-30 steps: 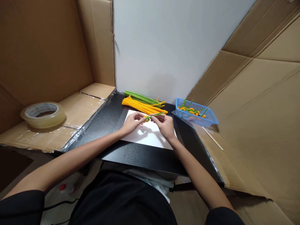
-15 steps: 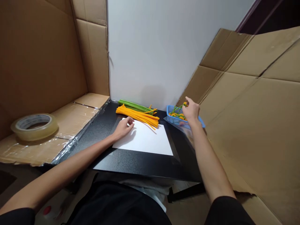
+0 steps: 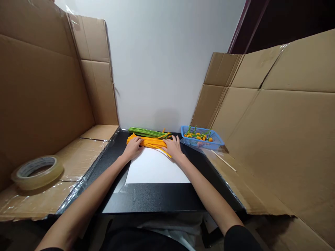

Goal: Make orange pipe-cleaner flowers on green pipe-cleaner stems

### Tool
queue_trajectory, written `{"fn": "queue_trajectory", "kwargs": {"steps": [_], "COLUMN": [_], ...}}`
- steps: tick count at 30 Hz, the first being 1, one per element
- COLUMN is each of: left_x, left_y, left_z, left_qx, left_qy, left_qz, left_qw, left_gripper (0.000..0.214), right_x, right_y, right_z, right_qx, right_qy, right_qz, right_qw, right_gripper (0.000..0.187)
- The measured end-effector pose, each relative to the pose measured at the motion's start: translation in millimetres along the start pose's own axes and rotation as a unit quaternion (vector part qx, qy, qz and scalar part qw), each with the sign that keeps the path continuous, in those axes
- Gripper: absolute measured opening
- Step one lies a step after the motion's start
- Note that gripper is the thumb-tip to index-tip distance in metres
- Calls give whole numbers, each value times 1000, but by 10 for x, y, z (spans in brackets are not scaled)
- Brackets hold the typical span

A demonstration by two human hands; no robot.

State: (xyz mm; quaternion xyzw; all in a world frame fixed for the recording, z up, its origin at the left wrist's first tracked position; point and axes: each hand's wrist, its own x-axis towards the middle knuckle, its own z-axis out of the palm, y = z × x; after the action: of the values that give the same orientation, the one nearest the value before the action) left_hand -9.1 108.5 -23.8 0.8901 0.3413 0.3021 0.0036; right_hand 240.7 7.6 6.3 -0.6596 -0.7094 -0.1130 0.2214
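A pile of orange pipe cleaners (image 3: 150, 142) lies at the far edge of a white sheet (image 3: 154, 167) on the black table (image 3: 157, 198). My left hand (image 3: 133, 148) rests on the pile's left end, fingers spread. My right hand (image 3: 173, 148) touches the pile's right end, fingers spread too. A bundle of green pipe cleaners (image 3: 146, 132) lies just behind the orange ones, against the wall. A blue basket (image 3: 202, 137) to the right holds several small orange-and-green twisted pieces.
A roll of clear tape (image 3: 36, 172) sits on the cardboard flap at the left. A thin wooden stick (image 3: 223, 160) lies on the cardboard right of the table. Tall cardboard walls enclose both sides, with a white wall behind.
My right hand has come back from the blue basket, where the twisted piece was left, to the orange pile. My left hand moved forward onto the pile. The camera tilted up.
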Motion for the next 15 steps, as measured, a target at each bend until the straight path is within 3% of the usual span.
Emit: {"fn": "queue_trajectory", "kwargs": {"steps": [4, 7, 10, 12, 15], "left_x": [-62, -73, -73, -73, -69], "left_y": [40, 74, 98, 114, 144], "left_z": [-29, -49, -72, -96, -136], "left_qx": [19, 30, 42, 51, 61], "left_qy": [15, 27, 28, 18, -10], "left_qz": [7, 14, 32, 55, 100], "left_qw": [1000, 999, 998, 997, 993], "left_gripper": [31, 26, 22, 20, 20], "right_x": [-69, -121, -159, -169, -155], "right_y": [124, 94, -60, -182, -290], "right_z": [-159, -199, -104, 14, 175], "right_qx": [-17, -14, -7, -5, -11], "right_qy": [-7, 8, 6, 0, -8], "right_qz": [-15, -36, -89, -119, -113], "right_qw": [1000, 999, 996, 993, 993], "right_gripper": [24, 31, 39, 54, 63]}}
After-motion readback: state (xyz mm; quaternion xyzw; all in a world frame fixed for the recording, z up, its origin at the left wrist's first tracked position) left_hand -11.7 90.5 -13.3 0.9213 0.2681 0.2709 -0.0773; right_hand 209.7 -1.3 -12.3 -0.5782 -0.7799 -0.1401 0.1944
